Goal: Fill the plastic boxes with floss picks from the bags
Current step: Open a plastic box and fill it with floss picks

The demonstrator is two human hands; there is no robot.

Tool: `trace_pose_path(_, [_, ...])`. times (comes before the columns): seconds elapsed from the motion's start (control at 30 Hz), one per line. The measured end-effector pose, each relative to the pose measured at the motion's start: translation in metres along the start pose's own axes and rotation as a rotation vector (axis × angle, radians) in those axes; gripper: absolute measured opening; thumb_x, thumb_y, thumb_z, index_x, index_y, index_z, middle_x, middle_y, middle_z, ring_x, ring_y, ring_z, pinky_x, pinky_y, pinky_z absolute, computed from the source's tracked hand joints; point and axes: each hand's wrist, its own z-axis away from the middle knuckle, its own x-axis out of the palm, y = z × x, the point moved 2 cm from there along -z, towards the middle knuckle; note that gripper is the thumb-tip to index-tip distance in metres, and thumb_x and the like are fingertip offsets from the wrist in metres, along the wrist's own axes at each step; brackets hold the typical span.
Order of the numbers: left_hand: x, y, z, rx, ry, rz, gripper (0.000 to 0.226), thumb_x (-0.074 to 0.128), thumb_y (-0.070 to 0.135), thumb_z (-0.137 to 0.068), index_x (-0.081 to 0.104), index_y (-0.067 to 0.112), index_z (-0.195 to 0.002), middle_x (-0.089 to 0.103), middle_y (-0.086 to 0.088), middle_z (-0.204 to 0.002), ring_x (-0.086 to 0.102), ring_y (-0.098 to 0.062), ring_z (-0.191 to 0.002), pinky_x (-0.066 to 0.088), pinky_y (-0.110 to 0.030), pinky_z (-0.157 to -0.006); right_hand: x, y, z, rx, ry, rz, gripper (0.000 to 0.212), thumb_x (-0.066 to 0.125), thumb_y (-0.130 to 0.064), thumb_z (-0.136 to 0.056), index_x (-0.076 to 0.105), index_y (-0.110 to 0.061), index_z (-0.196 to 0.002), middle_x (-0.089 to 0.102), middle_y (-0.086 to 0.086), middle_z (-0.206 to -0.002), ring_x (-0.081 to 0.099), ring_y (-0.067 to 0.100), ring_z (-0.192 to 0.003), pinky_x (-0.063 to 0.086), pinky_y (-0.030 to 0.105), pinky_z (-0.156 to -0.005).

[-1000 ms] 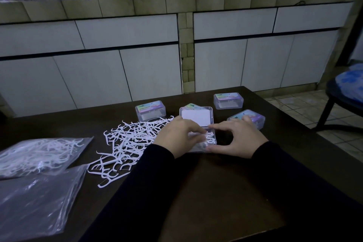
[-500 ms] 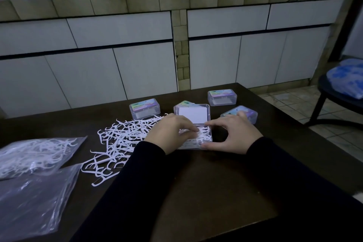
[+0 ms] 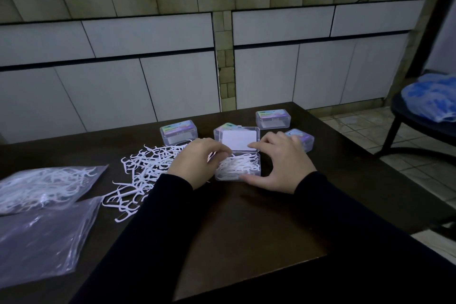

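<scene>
Over the open box (image 3: 238, 168): left hand (image 3: 197, 161) curled, tucking picks (image 3: 240, 165) flat; right hand (image 3: 278, 160) spread, bracing; then swing lid (image 3: 238, 140) shut.

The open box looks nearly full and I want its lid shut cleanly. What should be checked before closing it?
1. Lid up and free to swing: ok.
2. Floss picks lying inside the open box: mostly ok; whether any cross the rim, cannot tell.
3. Left hand out of the box: not ok, its fingers curl over the left edge.
4. Right hand steadying the box: ok, thumb at the front corner, fingertips at the lid.
5. Closed box behind the hinge leaving room: cannot tell.
</scene>
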Motion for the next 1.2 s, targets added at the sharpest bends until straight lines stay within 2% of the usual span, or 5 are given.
trace_pose_path(0.2, [-0.028, -0.028, 0.017, -0.078, -0.024, -0.130, 0.018, 0.055, 0.030, -0.094, 0.069, 0.032, -0.106, 0.065, 0.012, -0.114, 0.058, -0.012, -0.106, 0.047, -0.034, -0.092, 0.006, -0.040, -0.014, -0.174, 0.023, -0.023, 0.053, 0.049, -0.066, -0.086, 0.056, -0.035, -0.128, 0.054, -0.010, -0.117, 0.041, 0.011, -0.110, 0.024, 0.034, -0.096])
trace_pose_path(0.5, [-0.073, -0.077, 0.057, -0.194, -0.308, -0.273, 0.033, 0.066, 0.057, -0.078, 0.069, 0.038, -0.105, 0.062, 0.021, -0.108, 0.055, -0.002, -0.104, 0.046, -0.028, -0.092, 0.022, -0.098, -0.047, -0.321, -0.149, 0.028, 0.044, 0.049, -0.047, -0.094, 0.048, -0.037, -0.136, 0.049, -0.010, -0.130, 0.035, 0.014, -0.121, 0.018, 0.042, -0.106])
trace_pose_path(0.7, [-0.063, -0.085, 0.073, -0.189, -0.229, -0.248, 0.041, 0.060, 0.059, -0.082, 0.065, 0.035, -0.115, 0.056, 0.015, -0.119, 0.054, -0.005, -0.110, 0.040, -0.021, -0.087, 0.023, -0.103, -0.061, -0.301, -0.242, 0.149, 0.052, 0.055, -0.022, -0.092, 0.043, -0.040, -0.140, 0.044, -0.010, -0.137, 0.033, 0.016, -0.125, 0.018, 0.044, -0.107])
trace_pose_path(0.9, [-0.043, -0.068, 0.070, -0.214, -0.105, -0.329, 0.055, 0.044, 0.067, -0.086, 0.056, 0.032, -0.127, 0.051, 0.012, -0.129, 0.053, -0.008, -0.114, 0.046, -0.029, -0.091, 0.030, -0.106, -0.073, -0.291, -0.255, 0.258, 0.051, 0.058, -0.020, -0.093, 0.044, -0.043, -0.137, 0.047, -0.011, -0.140, 0.035, 0.018, -0.124, 0.019, 0.046, -0.106])
trace_pose_path(1.2, [-0.041, -0.066, 0.069, -0.207, -0.048, -0.358, 0.029, 0.047, 0.044, -0.094, 0.066, 0.029, -0.109, 0.062, 0.008, -0.110, 0.058, -0.013, -0.102, 0.050, -0.030, -0.082, 0.038, -0.111, -0.081, -0.316, -0.177, 0.202, 0.042, 0.057, -0.015, -0.094, 0.054, -0.041, -0.127, 0.059, -0.010, -0.126, 0.043, 0.016, -0.113, 0.024, 0.045, -0.104])
